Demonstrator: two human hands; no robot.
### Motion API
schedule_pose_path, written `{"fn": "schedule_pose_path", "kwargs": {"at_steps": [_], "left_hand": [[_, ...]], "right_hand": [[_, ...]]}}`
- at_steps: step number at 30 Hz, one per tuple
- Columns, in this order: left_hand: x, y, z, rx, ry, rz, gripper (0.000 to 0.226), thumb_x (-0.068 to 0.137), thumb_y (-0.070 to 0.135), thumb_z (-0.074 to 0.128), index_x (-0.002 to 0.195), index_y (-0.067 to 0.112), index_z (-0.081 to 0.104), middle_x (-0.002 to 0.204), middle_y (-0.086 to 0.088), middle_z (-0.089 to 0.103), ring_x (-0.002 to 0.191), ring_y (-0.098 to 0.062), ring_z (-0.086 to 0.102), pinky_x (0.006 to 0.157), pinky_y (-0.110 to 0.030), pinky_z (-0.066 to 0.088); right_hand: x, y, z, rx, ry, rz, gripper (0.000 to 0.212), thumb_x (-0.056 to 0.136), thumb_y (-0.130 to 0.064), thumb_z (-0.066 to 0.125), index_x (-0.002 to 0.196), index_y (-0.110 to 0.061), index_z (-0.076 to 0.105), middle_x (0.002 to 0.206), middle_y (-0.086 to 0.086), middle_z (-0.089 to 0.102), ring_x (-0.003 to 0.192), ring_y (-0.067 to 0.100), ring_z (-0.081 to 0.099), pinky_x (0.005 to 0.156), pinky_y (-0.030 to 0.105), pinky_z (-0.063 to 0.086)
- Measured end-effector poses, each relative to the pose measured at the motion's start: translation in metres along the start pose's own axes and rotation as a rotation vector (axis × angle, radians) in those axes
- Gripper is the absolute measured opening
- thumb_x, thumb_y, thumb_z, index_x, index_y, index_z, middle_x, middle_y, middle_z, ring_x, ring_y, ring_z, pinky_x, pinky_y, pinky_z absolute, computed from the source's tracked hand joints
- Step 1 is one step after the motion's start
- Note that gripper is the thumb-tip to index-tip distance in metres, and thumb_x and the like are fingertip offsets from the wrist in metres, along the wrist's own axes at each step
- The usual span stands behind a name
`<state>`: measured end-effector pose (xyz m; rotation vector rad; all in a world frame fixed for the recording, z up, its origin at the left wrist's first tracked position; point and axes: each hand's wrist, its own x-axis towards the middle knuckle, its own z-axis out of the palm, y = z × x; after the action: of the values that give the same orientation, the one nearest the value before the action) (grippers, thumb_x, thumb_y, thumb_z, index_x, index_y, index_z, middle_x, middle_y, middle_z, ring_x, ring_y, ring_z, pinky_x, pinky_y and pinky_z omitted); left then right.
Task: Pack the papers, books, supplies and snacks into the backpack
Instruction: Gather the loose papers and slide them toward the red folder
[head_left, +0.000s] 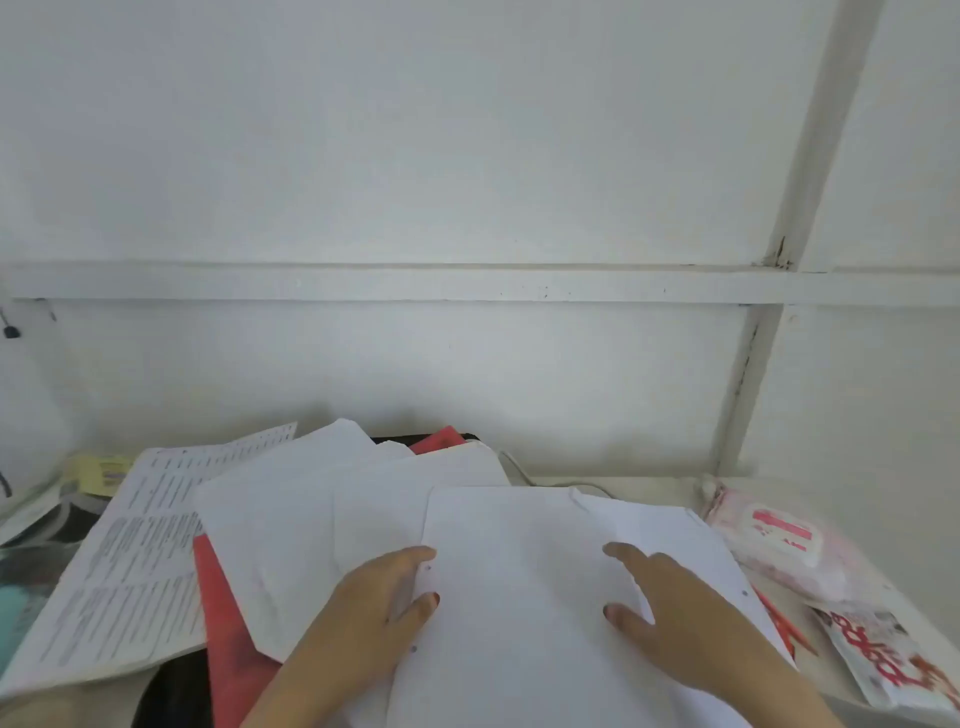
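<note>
Head view of a desk (654, 487) set against a white panelled wall (467, 156). A loose pile of white papers (291, 525) covers the middle of the desk, and the top sheet (519, 597) lies nearest the viewer.

The left hand (374, 603) is at that sheet's left edge. Its thumb and forefinger are curled onto the edge and pinch it. The right hand (680, 623) rests on the sheet's right half, with its fingers (626, 553) extended, slightly spread and gripping nothing.

A printed sheet (130, 551) with dense text lies to the left, partly under the white papers. A red folder (223, 629) shows beneath the pile at lower left. Another red corner (437, 441) shows at the far end of the pile. A black object (171, 691) lies under the folder; whether it is the backpack cannot be told.

On the right of the desk lie a pink wipes packet (779, 540), a red pencil (779, 621) just beside the papers, and a snack packet (893, 670) with red lettering. A yellow item (98, 475), blurred, sits at far left.
</note>
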<state>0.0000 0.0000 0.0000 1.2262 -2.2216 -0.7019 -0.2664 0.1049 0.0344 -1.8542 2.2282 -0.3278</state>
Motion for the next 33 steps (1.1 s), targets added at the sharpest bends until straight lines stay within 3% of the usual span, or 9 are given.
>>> {"fn": "schedule_pose_path", "kwargs": {"at_steps": [5, 8, 11, 15, 18, 21, 23, 29, 33], "left_hand": [[-0.002, -0.006, 0.002, -0.009, -0.023, -0.032, 0.031, 0.093, 0.035, 0.051, 0.113, 0.052, 0.036, 0.115, 0.043, 0.030, 0.116, 0.009, 0.032, 0.092, -0.006, 0.023], [-0.002, -0.005, 0.003, -0.106, -0.011, -0.067, 0.028, 0.093, 0.032, 0.053, 0.116, 0.046, 0.045, 0.117, 0.038, 0.038, 0.115, 0.008, 0.036, 0.080, 0.001, 0.031], [-0.002, -0.003, 0.003, -0.276, 0.018, -0.117, 0.027, 0.091, 0.026, 0.058, 0.110, 0.044, 0.054, 0.120, 0.028, 0.051, 0.115, 0.009, 0.044, 0.092, -0.011, 0.033], [0.002, 0.009, 0.002, -0.382, 0.007, -0.135, 0.029, 0.091, 0.021, 0.057, 0.109, 0.043, 0.056, 0.112, 0.016, 0.060, 0.108, 0.009, 0.053, 0.090, -0.013, 0.038], [0.007, 0.020, 0.006, -0.291, -0.083, -0.130, 0.032, 0.090, 0.028, 0.056, 0.112, 0.051, 0.050, 0.106, 0.016, 0.061, 0.110, 0.006, 0.049, 0.085, -0.012, 0.033], [0.013, 0.033, 0.014, -0.212, -0.114, -0.083, 0.027, 0.089, 0.031, 0.057, 0.108, 0.050, 0.054, 0.102, 0.022, 0.062, 0.108, 0.004, 0.049, 0.094, -0.019, 0.035], [0.017, 0.046, 0.021, -0.192, -0.118, -0.058, 0.027, 0.089, 0.032, 0.057, 0.109, 0.050, 0.054, 0.113, 0.028, 0.053, 0.109, 0.003, 0.046, 0.097, -0.023, 0.035], [0.033, 0.080, 0.043, -0.246, -0.177, -0.040, 0.026, 0.088, 0.029, 0.058, 0.113, 0.036, 0.059, 0.109, 0.018, 0.053, 0.110, -0.001, 0.048, 0.086, -0.018, 0.034], [0.041, 0.093, 0.059, -0.164, -0.215, 0.009, 0.032, 0.086, 0.029, 0.060, 0.117, 0.030, 0.059, 0.106, 0.017, 0.055, 0.109, -0.003, 0.050, 0.087, -0.018, 0.036]], "right_hand": [[-0.006, -0.001, 0.008, 0.269, -0.069, 0.037, 0.045, 0.092, -0.037, 0.053, 0.121, -0.051, 0.022, 0.098, -0.007, 0.051, 0.076, 0.001, 0.048, 0.067, 0.007, 0.037], [-0.003, 0.003, 0.016, 0.470, -0.039, 0.060, 0.045, 0.087, -0.015, 0.060, 0.108, -0.050, 0.041, 0.092, -0.002, 0.051, 0.069, 0.009, 0.050, 0.068, 0.011, 0.043], [-0.003, 0.004, 0.019, 0.731, 0.013, 0.112, 0.047, 0.086, 0.004, 0.052, 0.100, -0.041, 0.059, 0.096, 0.004, 0.061, 0.077, 0.022, 0.065, 0.073, 0.031, 0.054], [-0.001, 0.011, 0.016, 0.930, 0.129, 0.146, 0.056, 0.086, 0.012, 0.044, 0.086, -0.037, 0.070, 0.088, -0.002, 0.065, 0.069, 0.014, 0.066, 0.058, 0.025, 0.051], [-0.002, 0.025, 0.015, 0.946, 0.191, 0.131, 0.062, 0.084, 0.015, 0.041, 0.086, -0.040, 0.070, 0.098, -0.004, 0.066, 0.081, 0.019, 0.064, 0.066, 0.024, 0.049], [-0.013, 0.037, 0.008, 0.995, 0.222, 0.132, 0.058, 0.084, 0.019, 0.039, 0.089, -0.029, 0.070, 0.091, -0.005, 0.067, 0.067, 0.010, 0.061, 0.058, 0.017, 0.046], [-0.022, 0.048, 0.003, 1.041, 0.217, 0.142, 0.053, 0.086, 0.018, 0.040, 0.091, -0.025, 0.070, 0.087, -0.006, 0.069, 0.063, 0.008, 0.063, 0.057, 0.019, 0.048], [-0.047, 0.073, -0.017, 1.056, 0.286, 0.199, 0.050, 0.086, 0.021, 0.039, 0.091, -0.019, 0.069, 0.073, -0.013, 0.066, 0.057, 0.005, 0.061, 0.052, 0.013, 0.048], [-0.052, 0.090, -0.017, 0.769, 0.306, 0.285, 0.046, 0.087, 0.013, 0.045, 0.086, -0.027, 0.069, 0.074, -0.010, 0.061, 0.053, 0.003, 0.053, 0.051, 0.010, 0.040]]}}
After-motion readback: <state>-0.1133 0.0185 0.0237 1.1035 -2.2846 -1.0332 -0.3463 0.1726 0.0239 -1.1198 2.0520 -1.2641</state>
